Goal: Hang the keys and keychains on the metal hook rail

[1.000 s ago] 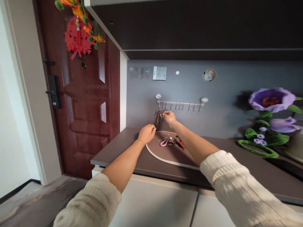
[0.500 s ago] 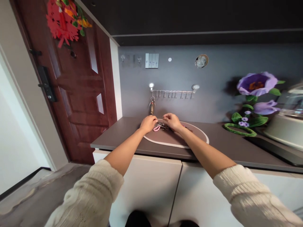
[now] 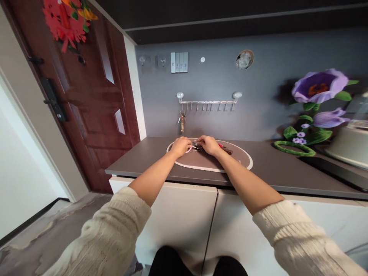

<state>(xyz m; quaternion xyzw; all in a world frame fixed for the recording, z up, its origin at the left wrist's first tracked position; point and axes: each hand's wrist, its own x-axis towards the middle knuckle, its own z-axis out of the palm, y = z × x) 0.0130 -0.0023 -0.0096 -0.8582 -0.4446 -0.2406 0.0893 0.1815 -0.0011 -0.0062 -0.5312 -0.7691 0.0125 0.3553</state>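
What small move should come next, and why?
Probably lift the keys off the mat: the right hand is at them, the left hand at the pink loop, and the rack above has bare hooks right of the hanging keyring.

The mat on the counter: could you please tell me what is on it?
On the mat are keys, a pink loop by the left hand, and a red item and a brown item beside the right hand. Whatever the hands cover is hidden.

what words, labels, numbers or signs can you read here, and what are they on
"Love", faint, as best I can read it: hanging key fob.
White wall panel: small marks, too small to read.
Keys on the mat: no text legible.
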